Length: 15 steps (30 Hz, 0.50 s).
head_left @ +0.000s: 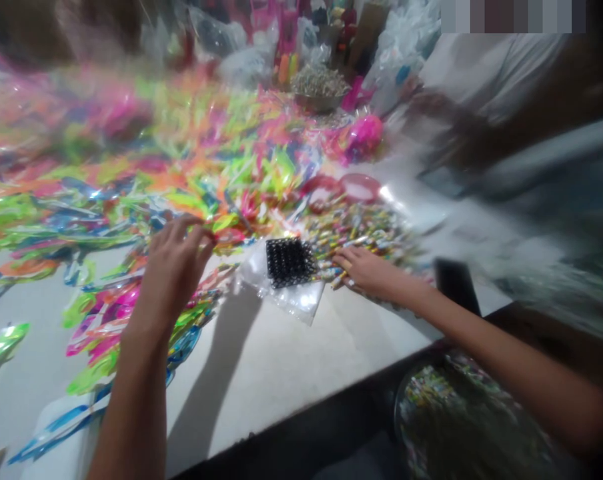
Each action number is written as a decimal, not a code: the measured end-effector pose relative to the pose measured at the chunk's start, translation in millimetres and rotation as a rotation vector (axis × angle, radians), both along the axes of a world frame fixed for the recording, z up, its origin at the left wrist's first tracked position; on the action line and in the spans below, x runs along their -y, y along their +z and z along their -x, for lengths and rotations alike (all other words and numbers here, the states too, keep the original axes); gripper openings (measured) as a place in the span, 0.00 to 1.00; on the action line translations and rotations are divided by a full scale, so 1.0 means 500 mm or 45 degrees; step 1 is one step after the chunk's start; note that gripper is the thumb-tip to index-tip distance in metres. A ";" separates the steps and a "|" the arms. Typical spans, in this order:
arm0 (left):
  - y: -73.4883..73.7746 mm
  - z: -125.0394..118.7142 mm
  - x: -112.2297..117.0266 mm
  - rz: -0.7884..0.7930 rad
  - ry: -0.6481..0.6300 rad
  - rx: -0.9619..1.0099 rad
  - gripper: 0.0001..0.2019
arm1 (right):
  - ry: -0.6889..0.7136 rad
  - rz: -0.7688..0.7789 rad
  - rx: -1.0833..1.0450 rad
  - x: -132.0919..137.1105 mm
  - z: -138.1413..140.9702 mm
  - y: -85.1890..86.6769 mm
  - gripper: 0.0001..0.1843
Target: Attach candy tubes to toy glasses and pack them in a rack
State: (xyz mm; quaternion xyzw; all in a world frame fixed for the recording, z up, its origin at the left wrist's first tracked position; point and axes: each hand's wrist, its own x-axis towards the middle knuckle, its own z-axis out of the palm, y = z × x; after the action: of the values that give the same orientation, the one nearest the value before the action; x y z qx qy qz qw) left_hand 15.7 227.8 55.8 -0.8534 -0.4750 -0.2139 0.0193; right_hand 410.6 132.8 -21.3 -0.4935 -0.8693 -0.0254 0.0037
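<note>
My left hand [179, 257] is raised over the edge of a heap of bright plastic pieces [131, 217], its fingers loosely bent and apart, with nothing visible in them. On the right, my right hand [366, 268] rests at the near edge of a pile of small multicoloured stick-like pieces [361, 227]; its fingers reach out among them and look apart. Between the two hands, a small black grid-like block [289, 261] with rows of holes lies on a clear plastic bag [299, 301]. What the small sticks are is too blurred to tell.
Two pink-rimmed round items [360, 188] lie behind the sticks. A metal bowl [320, 100] of small pale pieces stands further back. A dark flat object [456, 283] is right of my hand. Below the white table [261, 360], a container [406, 407] holds more pieces. Another person's sleeve [491, 73] is at upper right.
</note>
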 end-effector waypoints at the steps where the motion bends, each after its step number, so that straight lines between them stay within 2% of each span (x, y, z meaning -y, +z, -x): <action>1: 0.012 -0.011 0.029 -0.024 -0.039 0.023 0.17 | -0.009 0.026 -0.011 -0.006 0.005 0.003 0.24; 3: 0.022 -0.034 0.099 -0.042 -0.147 0.091 0.14 | -0.029 0.079 -0.040 -0.017 0.016 0.010 0.24; 5: 0.004 -0.051 0.173 0.002 -0.200 0.074 0.11 | -0.055 0.130 -0.093 -0.028 0.026 0.019 0.23; 8: -0.066 -0.064 0.266 0.065 -0.204 0.011 0.09 | -0.093 0.212 -0.239 -0.046 0.027 0.031 0.21; 11: -0.128 -0.072 0.332 -0.029 -0.114 0.025 0.13 | -0.171 0.264 -0.482 -0.058 0.017 0.038 0.20; 13: -0.135 -0.088 0.372 -0.001 -0.117 0.215 0.18 | -0.293 0.241 -0.709 -0.056 0.017 0.038 0.21; 15: -0.112 -0.117 0.414 0.255 -0.174 0.543 0.19 | -0.472 0.188 -0.975 -0.041 0.031 0.034 0.22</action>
State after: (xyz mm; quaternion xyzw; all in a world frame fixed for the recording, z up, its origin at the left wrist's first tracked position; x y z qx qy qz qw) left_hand 73.9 20.7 0.0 -0.8167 -0.4284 -0.3419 -0.1806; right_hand 394.9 153.6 -4.5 -0.6140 -0.7014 0.2217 0.2862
